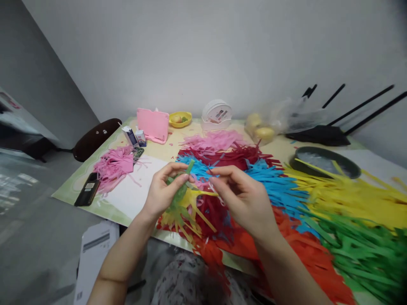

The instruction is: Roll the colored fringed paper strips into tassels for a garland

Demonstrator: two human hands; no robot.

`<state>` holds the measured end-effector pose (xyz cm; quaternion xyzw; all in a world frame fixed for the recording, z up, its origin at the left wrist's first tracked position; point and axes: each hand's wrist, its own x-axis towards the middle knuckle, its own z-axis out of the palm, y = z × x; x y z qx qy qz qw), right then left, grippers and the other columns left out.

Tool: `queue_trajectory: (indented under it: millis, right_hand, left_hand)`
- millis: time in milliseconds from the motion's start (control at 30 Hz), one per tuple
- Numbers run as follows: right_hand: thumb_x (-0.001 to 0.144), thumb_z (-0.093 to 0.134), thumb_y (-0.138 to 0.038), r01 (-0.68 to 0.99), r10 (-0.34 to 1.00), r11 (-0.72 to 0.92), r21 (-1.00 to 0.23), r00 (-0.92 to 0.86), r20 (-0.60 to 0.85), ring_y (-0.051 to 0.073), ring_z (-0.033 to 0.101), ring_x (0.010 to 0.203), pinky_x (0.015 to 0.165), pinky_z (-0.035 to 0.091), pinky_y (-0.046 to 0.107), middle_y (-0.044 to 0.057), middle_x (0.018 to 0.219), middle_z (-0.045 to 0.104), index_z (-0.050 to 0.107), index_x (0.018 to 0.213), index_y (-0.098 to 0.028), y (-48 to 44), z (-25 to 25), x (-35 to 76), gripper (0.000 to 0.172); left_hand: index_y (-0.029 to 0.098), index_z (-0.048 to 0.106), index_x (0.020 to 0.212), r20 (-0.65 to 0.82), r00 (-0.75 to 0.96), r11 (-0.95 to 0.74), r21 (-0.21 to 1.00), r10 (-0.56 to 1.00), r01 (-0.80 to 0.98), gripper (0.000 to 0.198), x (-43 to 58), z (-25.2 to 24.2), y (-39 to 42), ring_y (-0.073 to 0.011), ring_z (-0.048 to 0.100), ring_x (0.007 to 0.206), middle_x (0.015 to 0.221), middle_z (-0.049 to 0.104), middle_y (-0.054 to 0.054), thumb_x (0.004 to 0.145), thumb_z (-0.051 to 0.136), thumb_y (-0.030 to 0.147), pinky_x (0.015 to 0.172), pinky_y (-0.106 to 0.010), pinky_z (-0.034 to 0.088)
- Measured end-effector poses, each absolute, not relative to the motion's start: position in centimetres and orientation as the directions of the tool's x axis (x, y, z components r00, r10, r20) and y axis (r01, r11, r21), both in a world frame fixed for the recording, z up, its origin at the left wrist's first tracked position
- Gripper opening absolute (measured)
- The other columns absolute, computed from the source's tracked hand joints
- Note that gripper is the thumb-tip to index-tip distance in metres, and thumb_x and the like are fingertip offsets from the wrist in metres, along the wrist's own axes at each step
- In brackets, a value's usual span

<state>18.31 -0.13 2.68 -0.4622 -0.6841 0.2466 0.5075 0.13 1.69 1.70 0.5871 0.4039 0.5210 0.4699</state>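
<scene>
My left hand [165,188] is closed, thumb and fingers pinching a green fringed paper strip [190,166]. Below that hand hangs a bunch of green and yellow paper fringe [182,207], in front of dark red fringe [208,214]. My right hand [246,197] is level with it, a short gap to the right. Its thumb and forefinger are pinched together; a thin dark end shows at the fingertips, too small to name. A pale thin strand [212,187] hangs just below them. Orange-red fringe [210,254] trails over the table's front edge.
Fringed paper piles lie around: pink [116,165], blue [276,180], yellow [356,197], green [375,250]. A phone [87,189], pink tablet case [152,125], small cartons [135,136], yellow fruit bowl [180,120], plastic bag [289,116] and dark green bowl [324,162] stand about the table.
</scene>
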Motion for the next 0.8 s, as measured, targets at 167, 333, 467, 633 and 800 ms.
queue_trajectory:
  millis: [167, 333, 467, 633, 800]
  right_hand:
    - [0.090, 0.058, -0.034, 0.333, 0.915, 0.403, -0.852, -0.158, 0.371, 0.014, 0.056, 0.057, 0.052, 0.039, 0.024, 0.002, 0.070, 0.067, 0.069, 0.090, -0.020, 0.00, 1.68, 18.35, 0.018]
    - [0.090, 0.058, -0.034, 0.313, 0.930, 0.365, -0.877, -0.157, 0.332, 0.013, 0.055, 0.057, 0.051, 0.038, 0.024, 0.002, 0.069, 0.066, 0.069, 0.089, -0.019, 0.16, 1.56, 18.01, 0.019]
    - [0.090, 0.058, -0.034, 0.283, 0.937, 0.345, -0.895, -0.157, 0.312, 0.013, 0.055, 0.057, 0.052, 0.038, 0.024, 0.002, 0.070, 0.066, 0.069, 0.090, -0.019, 0.13, 1.69, 18.07, 0.019]
    - [0.090, 0.058, -0.034, 0.259, 0.942, 0.317, -0.912, -0.197, 0.272, 0.013, 0.055, 0.059, 0.054, 0.038, 0.025, 0.002, 0.071, 0.066, 0.068, 0.089, -0.018, 0.33, 1.81, 18.16, 0.019]
    - [0.088, 0.060, -0.037, 0.032, 0.947, 0.222, -0.975, -0.246, 0.207, 0.010, 0.049, 0.048, 0.049, 0.038, 0.023, -0.006, 0.059, 0.055, 0.060, 0.107, -0.019, 0.71, 1.59, 18.01, 0.026]
  left_hand:
    - [0.017, 0.069, 0.098, 0.203, 0.148, -0.201, 0.979, 0.968, -0.032, 0.026, 0.25, 1.85, 1.49, -0.0166, 0.069, 0.077, 0.080, 0.075, -0.004, 0.081, 0.072, 0.036, 0.072, -0.025, 0.053]
    - [0.016, 0.069, 0.096, 0.164, 0.140, -0.155, 0.985, 0.977, -0.070, 0.029, 0.36, 1.89, 1.48, -0.0161, 0.068, 0.073, 0.078, 0.074, -0.004, 0.078, 0.073, 0.039, 0.066, -0.024, 0.052]
    - [0.016, 0.068, 0.098, 0.146, 0.134, -0.135, 0.987, 0.980, -0.089, 0.030, 0.18, 1.64, 1.54, -0.0146, 0.067, 0.070, 0.079, 0.074, -0.004, 0.079, 0.073, 0.039, 0.062, -0.022, 0.051]
    - [0.016, 0.071, 0.095, 0.202, 0.129, -0.209, 0.977, 0.971, 0.041, 0.025, 0.22, 1.74, 1.47, -0.0166, 0.067, 0.074, 0.081, 0.074, -0.004, 0.080, 0.071, 0.036, 0.069, -0.025, 0.052]
    - [0.016, 0.073, 0.093, 0.298, 0.188, -0.337, 0.913, 0.936, 0.228, 0.017, 0.37, 1.78, 1.30, -0.0183, 0.068, 0.084, 0.089, 0.075, -0.006, 0.084, 0.067, 0.030, 0.079, -0.027, 0.050]
